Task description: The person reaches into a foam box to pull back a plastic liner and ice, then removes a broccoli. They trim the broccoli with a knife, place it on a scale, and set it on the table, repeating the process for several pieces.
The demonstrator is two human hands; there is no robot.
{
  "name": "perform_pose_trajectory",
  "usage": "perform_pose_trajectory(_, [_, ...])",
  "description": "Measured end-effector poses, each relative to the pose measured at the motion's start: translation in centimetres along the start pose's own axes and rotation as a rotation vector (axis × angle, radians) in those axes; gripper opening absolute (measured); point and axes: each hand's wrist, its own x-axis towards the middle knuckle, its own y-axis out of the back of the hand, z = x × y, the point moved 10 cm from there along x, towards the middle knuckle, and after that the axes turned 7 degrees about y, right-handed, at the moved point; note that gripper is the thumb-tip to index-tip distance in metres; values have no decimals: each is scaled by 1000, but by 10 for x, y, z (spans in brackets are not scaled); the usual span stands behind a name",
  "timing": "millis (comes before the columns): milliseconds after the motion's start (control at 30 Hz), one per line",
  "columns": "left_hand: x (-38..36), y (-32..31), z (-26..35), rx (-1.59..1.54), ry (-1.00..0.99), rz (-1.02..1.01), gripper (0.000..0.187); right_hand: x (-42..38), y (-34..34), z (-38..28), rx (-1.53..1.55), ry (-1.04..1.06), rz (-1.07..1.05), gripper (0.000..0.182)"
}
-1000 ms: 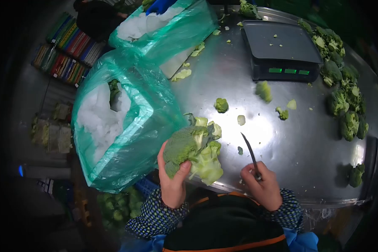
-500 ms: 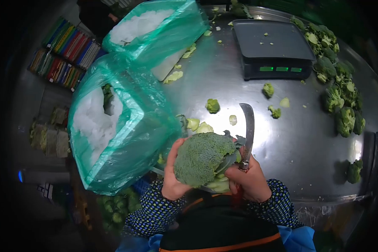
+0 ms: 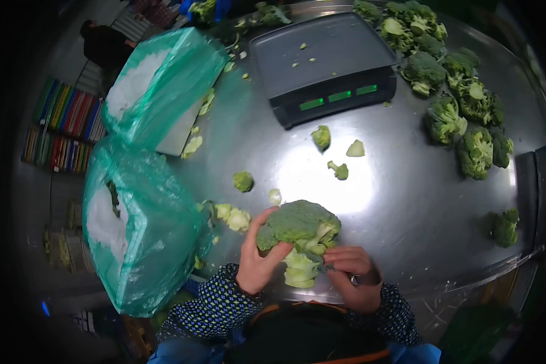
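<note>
A broccoli head [image 3: 300,221] with a thick pale stalk is held just above the near edge of the steel table. My left hand [image 3: 258,261] grips its crown, thumb across the front and fingers behind. At the stalk's right side, my right hand [image 3: 359,288] is closed, fingertips against the broccoli. A small metal part of the knife [image 3: 355,279] shows between those fingers; most of the blade is hidden. Pale trimmings [image 3: 233,217] lie left of the broccoli. Beyond it are a round floret [image 3: 243,181] and a small floret [image 3: 340,170].
A dark weighing scale [image 3: 321,54] with green displays stands at the back. Several broccoli heads [image 3: 446,118] are piled along the right, with one piece [image 3: 505,227] nearer. Two green plastic bags [image 3: 164,230] with white contents line the left. Another person [image 3: 103,45] is far left.
The broccoli has turned so its stalk points towards me. The knife blade, upright and plain before, is now mostly hidden by my right hand. My view has shifted right, and the scale appears further left.
</note>
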Motion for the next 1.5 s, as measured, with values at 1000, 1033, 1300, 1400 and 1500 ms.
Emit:
perform_pose_trajectory(1000, [124,190,-49,1278,16,506,57,-39,17,157,55,-941,-12,25])
perform_pose_trajectory(1033, [117,193,-72,1276,22,502,57,-68,15,148,86,-1091,-70,27])
perform_pose_trajectory(1300, [100,225,-103,958,27,620,54,-181,-21,98,-4,-1045,-515,28])
perform_pose_trajectory(1400, [108,243,-83,891,-28,718,54,-190,-11,82,-187,-760,-538,35])
perform_pose_trajectory(1500, [146,255,-77,959,-158,637,70,-210,-4,60,-221,-590,-572,31])
